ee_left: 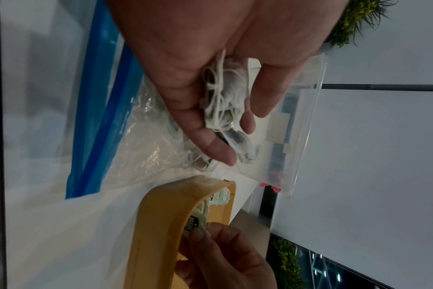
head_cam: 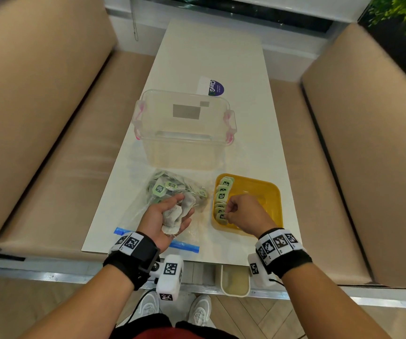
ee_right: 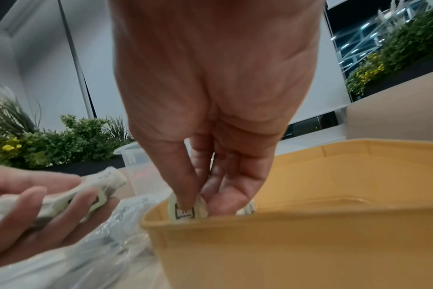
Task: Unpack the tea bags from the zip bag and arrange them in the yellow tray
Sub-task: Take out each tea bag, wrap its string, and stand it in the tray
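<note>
A long white table between two tan benches, with a dark window at the far end and green plants with small yellow flowers along the wall. Pale wood floor under the near edge, two white shoes down there, and a small cream bin tucked below the table. A purple and white sticker flat on the far part of the top.

In the middle, a see-through box with pink clips, nothing seen inside. Just in front of it, to the left, a zip bag lying flat, blue strip toward the near edge, tea bags with green tags inside. To the right, near the bag, a yellow tray, with a row of tea bags stood on edge along its left wall.

Left hand over the zip bag, palm up, fingers curled loosely round a bunch of tea bags with tangled white strings. Right hand over the near left corner of the tray, thumb and fingers pinched together on one green tag at the near end of the row. Black bands with square black-and-white marks on both wrists.
</note>
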Motion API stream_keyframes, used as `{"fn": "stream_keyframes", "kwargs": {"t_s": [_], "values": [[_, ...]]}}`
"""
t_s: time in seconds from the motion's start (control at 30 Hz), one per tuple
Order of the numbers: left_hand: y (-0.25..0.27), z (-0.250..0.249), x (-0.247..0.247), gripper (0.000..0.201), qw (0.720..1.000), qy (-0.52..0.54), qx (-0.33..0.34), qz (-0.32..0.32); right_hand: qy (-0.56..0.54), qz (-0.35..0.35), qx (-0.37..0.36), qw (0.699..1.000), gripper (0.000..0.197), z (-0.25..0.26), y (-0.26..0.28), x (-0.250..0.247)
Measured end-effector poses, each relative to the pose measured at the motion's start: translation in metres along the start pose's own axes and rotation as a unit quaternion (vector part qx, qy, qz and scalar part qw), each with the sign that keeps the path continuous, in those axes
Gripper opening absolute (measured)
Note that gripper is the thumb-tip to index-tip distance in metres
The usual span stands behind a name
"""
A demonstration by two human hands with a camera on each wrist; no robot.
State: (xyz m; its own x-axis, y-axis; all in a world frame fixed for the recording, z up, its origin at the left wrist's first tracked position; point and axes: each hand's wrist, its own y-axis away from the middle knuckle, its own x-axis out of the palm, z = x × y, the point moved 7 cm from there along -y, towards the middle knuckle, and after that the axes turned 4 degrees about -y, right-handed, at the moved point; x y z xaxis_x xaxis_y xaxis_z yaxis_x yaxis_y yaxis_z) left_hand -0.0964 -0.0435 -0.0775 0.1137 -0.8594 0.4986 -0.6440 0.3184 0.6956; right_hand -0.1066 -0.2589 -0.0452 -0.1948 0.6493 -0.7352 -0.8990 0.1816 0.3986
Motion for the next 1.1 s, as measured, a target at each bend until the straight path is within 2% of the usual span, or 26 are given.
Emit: {"fn": "stream_keyframes", "kwargs": {"t_s": [0.17,0.43,0.73,0.83,0.9,1.0,1.07,1.1], "values": [[0.0,0.0,-0.001,0.028,1.0,0.002,-0.003,0.001,0.012,-0.022,-0.008,1.0,0.012,0.004,-0.003,0.005],[-0.001,-0.001,-0.001,0.028,1.0,-0.003,-0.001,0.007,-0.013,-0.041,0.018,0.999,0.008,0.001,-0.001,0.013],[-0.004,0.001,-0.003,0.029,1.0,-0.002,0.001,0.007,-0.044,-0.04,0.039,0.997,0.03,-0.01,0.002,0.008],[-0.005,0.002,-0.003,0.028,1.0,-0.005,0.0,0.006,-0.048,-0.053,0.046,0.996,0.03,-0.012,0.003,0.003],[-0.004,0.003,-0.002,0.028,1.0,-0.007,-0.001,0.009,-0.05,-0.086,0.02,0.995,0.024,-0.005,0.005,-0.006],[-0.006,0.005,-0.002,0.029,1.0,-0.019,-0.002,0.018,-0.078,-0.137,-0.071,0.985,0.012,0.023,0.012,-0.02],[-0.007,0.007,0.0,0.031,0.999,-0.025,-0.004,0.022,-0.103,-0.122,-0.142,0.977,0.012,0.046,0.015,-0.021],[-0.007,0.007,0.002,0.032,0.999,-0.03,-0.005,0.03,-0.102,-0.098,-0.178,0.974,0.019,0.057,0.016,-0.018]]}}
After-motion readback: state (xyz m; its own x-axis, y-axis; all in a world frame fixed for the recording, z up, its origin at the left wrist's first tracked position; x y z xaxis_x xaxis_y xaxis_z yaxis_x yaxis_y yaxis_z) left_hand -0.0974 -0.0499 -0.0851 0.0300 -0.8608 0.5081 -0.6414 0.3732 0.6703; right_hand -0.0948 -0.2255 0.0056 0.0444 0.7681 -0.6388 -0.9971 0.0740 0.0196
